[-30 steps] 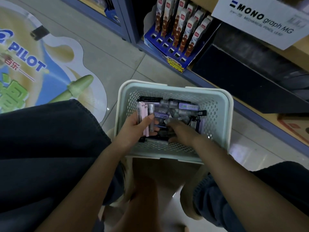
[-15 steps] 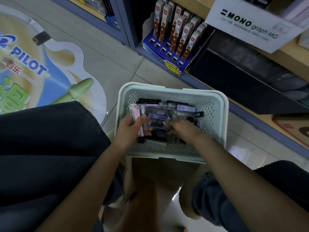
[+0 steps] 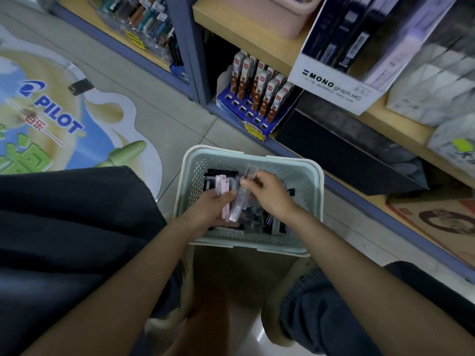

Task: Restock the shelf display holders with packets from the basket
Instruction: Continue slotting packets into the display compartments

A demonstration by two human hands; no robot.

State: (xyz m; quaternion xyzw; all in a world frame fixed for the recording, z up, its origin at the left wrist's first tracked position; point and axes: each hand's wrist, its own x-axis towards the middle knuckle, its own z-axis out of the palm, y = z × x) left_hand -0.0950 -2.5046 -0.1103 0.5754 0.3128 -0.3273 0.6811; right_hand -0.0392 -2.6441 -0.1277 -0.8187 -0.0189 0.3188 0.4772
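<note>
Loose dark navy woven trousers (image 3: 64,227) cover the left leg. On the right leg, the dark blue denim-like trouser hem (image 3: 308,301) bunches in folds above a pale beige shoe (image 3: 271,322). The left forearm (image 3: 133,278) and right forearm (image 3: 359,265) are unsleeved, and the left hand (image 3: 210,209) and right hand (image 3: 270,194) are ungloved.

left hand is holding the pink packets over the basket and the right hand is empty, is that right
Not quite. The head view shows the right hand is not empty: it pinches a clear packet. The rest stands: the left hand holds the pink packets over the basket.
</note>
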